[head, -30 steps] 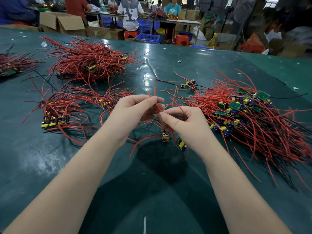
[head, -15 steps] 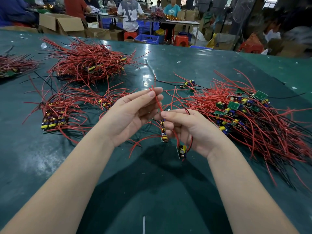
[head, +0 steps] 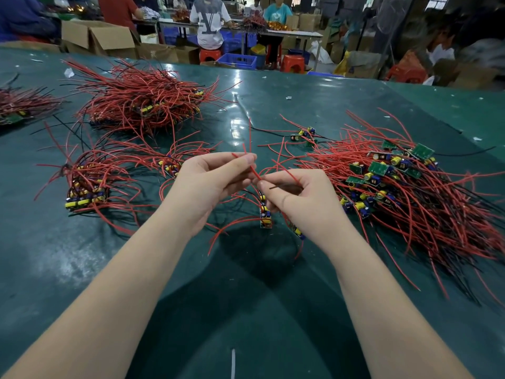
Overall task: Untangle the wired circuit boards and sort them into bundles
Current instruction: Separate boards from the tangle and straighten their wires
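- Boards (head: 265,212) on red wires are hanging between the two hands above the bench (head: 273,310), one clearly visible, a second (head: 297,232) partly hidden under the right wrist.
- Left hand (head: 210,181) is pinching a red wire (head: 252,169) at its fingertips; right hand (head: 296,195) is pinching the same strand lower down, so the pair looks to be in mid-separation.
- Sorted bundles are sitting on the left: a near one (head: 87,187), a small one (head: 169,165) just beside the left hand, and a big heap (head: 142,102) further back.
- Loose pile (head: 396,184) on the right is lying tangled and large, so I am judging much of the sorting to be left.
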A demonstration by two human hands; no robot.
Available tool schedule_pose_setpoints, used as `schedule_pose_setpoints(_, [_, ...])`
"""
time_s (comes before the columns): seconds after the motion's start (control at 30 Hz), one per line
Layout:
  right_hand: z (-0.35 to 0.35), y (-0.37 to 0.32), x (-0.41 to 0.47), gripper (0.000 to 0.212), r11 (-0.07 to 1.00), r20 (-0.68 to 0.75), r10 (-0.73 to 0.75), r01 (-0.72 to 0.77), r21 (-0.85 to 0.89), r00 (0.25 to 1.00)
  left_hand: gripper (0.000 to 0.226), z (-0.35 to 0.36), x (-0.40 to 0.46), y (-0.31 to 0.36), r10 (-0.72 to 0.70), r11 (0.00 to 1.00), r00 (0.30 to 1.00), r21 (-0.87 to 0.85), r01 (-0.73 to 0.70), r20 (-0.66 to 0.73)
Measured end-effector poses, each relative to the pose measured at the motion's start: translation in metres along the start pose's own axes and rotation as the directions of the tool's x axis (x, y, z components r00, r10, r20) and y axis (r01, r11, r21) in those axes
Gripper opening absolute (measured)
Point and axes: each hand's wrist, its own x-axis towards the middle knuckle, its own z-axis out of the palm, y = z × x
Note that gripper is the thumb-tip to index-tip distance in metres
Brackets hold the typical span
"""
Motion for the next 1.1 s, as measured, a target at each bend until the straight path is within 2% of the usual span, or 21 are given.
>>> schedule_pose_setpoints(0.07, [0.0, 0.0, 0.0, 0.025, 0.999, 0.022, 0.016, -0.016, 0.036, 1.0, 0.009, 0.0, 0.0, 0.0, -0.002, 1.0, 1.0, 0.023, 0.002, -0.003])
schedule_pose_setpoints(0.13, [-0.002, -0.002, 0.0, 0.018, 0.978, 0.085, 0.077, -0.092, 0.187, 0.993, 0.01, 0.0, -0.001, 0.002, -0.029, 1.0, 0.999, -0.004, 0.029, 0.021])
schedule_pose_setpoints(0.23, [-0.007, -0.004, 0.0, 0.01, 0.852, 0.267, 0.208, -0.309, 0.423, 0.941, 0.013, -0.001, -0.001, 0.004, -0.081, 0.994, 0.995, -0.067, 0.086, 0.065])
schedule_pose_setpoints(0.33, [-0.01, -0.004, 0.0, 0.021, 0.769, 0.38, 0.251, -0.422, 0.48, 0.89, 0.011, -0.001, 0.0, 0.005, -0.103, 0.985, 0.989, -0.125, 0.115, 0.103])
schedule_pose_setpoints(0.67, [-0.012, -0.003, 0.002, 0.022, 0.755, 0.418, 0.231, -0.433, 0.492, 0.879, 0.011, -0.001, 0.001, 0.005, -0.095, 0.978, 0.988, -0.171, 0.116, 0.123])
schedule_pose_setpoints(0.83, [-0.016, -0.005, 0.0, 0.027, 0.751, 0.514, 0.142, -0.43, 0.5, 0.846, 0.012, -0.002, 0.0, 0.005, -0.101, 0.984, 0.989, -0.134, 0.116, 0.111])
schedule_pose_setpoints(1.1, [-0.019, -0.007, 0.001, 0.033, 0.755, 0.558, 0.106, -0.432, 0.493, 0.823, 0.014, -0.002, 0.001, 0.005, -0.115, 0.981, 0.986, -0.142, 0.131, 0.118])
